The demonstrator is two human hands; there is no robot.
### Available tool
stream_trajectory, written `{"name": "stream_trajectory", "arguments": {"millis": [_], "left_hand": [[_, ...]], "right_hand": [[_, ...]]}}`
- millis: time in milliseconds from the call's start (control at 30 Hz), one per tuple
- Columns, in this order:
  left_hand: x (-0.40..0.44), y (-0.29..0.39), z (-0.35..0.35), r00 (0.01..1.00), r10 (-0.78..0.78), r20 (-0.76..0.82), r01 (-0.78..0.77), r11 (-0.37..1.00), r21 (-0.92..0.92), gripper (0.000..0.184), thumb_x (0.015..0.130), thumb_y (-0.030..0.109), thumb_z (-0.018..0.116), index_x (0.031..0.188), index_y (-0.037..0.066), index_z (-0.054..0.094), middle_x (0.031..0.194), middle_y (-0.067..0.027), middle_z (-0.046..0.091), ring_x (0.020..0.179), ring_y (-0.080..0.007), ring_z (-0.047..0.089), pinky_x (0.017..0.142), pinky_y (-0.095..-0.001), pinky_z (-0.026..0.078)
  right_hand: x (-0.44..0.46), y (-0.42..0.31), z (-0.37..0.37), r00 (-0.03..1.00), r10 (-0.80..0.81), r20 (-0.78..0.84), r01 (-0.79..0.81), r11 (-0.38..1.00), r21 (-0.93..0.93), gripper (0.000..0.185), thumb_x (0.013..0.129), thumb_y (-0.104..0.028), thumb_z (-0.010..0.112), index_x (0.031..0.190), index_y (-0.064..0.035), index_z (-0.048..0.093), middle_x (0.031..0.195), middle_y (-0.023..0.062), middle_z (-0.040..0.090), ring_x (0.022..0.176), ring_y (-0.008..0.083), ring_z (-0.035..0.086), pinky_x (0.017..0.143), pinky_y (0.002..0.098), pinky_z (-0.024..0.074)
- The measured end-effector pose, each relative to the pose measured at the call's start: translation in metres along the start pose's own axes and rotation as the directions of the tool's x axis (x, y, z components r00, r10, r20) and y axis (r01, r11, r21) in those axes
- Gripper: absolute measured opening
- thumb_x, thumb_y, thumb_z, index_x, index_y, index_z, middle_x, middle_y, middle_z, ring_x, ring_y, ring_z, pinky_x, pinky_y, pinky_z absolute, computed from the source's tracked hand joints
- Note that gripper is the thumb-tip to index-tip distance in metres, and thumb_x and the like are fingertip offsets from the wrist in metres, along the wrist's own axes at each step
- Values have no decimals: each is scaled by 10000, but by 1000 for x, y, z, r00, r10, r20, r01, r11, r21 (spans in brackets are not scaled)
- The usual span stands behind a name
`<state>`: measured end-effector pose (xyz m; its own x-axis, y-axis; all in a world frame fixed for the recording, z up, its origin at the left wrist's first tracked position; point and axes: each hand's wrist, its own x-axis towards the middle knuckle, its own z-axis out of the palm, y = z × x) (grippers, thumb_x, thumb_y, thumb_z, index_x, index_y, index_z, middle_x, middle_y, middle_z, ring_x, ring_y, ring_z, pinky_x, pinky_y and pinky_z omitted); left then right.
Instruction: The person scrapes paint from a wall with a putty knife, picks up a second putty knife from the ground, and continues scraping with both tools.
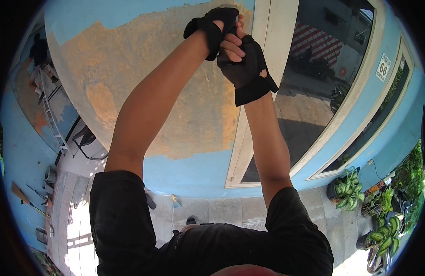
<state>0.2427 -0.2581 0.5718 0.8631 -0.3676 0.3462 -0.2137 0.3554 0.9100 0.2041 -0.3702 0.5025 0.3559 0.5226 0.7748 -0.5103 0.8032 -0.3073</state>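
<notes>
My left hand and my right hand are raised close together at the top of the view, both in black fingerless gloves. The fingers of each are curled closed around something mostly hidden by the gloves; only a small pale edge shows near the left fingers. Behind them is a wall with a large bare tan-and-grey patch, bordered by ragged light blue paint. Both hands are near the right side of this patch, beside a cream window frame. Whether they touch the wall I cannot tell.
A dark glass pane fills the frame on the right. Potted plants stand along the wall's foot. At left are a ladder, a black chair and another person. A small yellowish object lies on the paving.
</notes>
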Motion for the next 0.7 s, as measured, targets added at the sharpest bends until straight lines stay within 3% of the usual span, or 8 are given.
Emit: {"name": "stream_trajectory", "arguments": {"millis": [67,133,267,333,400,533,600,700], "left_hand": [[3,4,-1,998,28,48,-28,1000,8,275,943,309,533,1014,44,558,774,0,542,709,-125,565,585,-196,514],[-19,10,19,998,58,-27,-56,997,48,276,941,298,539,1006,30,550,746,-18,531,686,-143,553,573,-203,511],[-26,2,27,985,102,-141,-76,982,175,288,941,310,534,1009,31,547,732,-21,529,661,-149,552,539,-217,513],[-3,-6,12,996,23,-85,-23,1000,-2,302,943,363,514,1023,76,563,747,30,542,656,-113,580,509,-235,524],[-8,4,20,999,11,-45,-12,1000,-14,304,945,368,507,1022,79,564,750,30,544,658,-116,582,516,-241,531],[-21,2,32,982,78,-171,-59,992,115,285,953,308,511,1003,28,538,734,-26,525,675,-156,550,596,-222,524],[-1,-8,11,998,30,-49,-30,1000,5,285,943,332,518,1024,61,553,750,20,536,693,-118,576,585,-226,525],[-4,-3,13,999,21,-42,-22,999,-30,292,949,325,511,1010,42,544,749,-1,534,675,-133,563,595,-231,513]], "right_hand": [[6,-3,3,1000,4,12,-4,1000,9,88,1002,-140,450,1020,-121,534,693,8,431,497,87,402,417,221,351],[7,-2,7,997,-27,-75,33,997,68,99,1003,-141,447,1037,-131,539,690,6,428,496,86,401,410,218,343],[-3,-2,0,999,-25,-36,27,999,47,104,1004,-145,445,1045,-130,540,690,5,432,497,87,404,410,215,341],[-5,-7,-8,999,9,-35,-9,1000,7,105,1004,-144,445,1038,-126,542,690,5,433,500,88,403,416,213,348],[5,-10,3,999,5,-39,-4,1000,27,103,1003,-143,449,1033,-128,546,691,3,432,496,88,398,414,213,348],[-7,-5,5,998,1,-57,1,999,32,100,997,-139,462,1023,-137,558,692,-1,430,490,87,391,413,212,350],[-4,-7,2,999,-3,-48,3,1000,2,98,998,-143,464,1032,-144,556,694,-4,429,489,87,391,412,210,349],[-1,-7,8,998,-4,-67,4,1000,-5,99,1003,-155,461,1052,-156,547,692,-8,425,489,85,391,409,208,346]]}}
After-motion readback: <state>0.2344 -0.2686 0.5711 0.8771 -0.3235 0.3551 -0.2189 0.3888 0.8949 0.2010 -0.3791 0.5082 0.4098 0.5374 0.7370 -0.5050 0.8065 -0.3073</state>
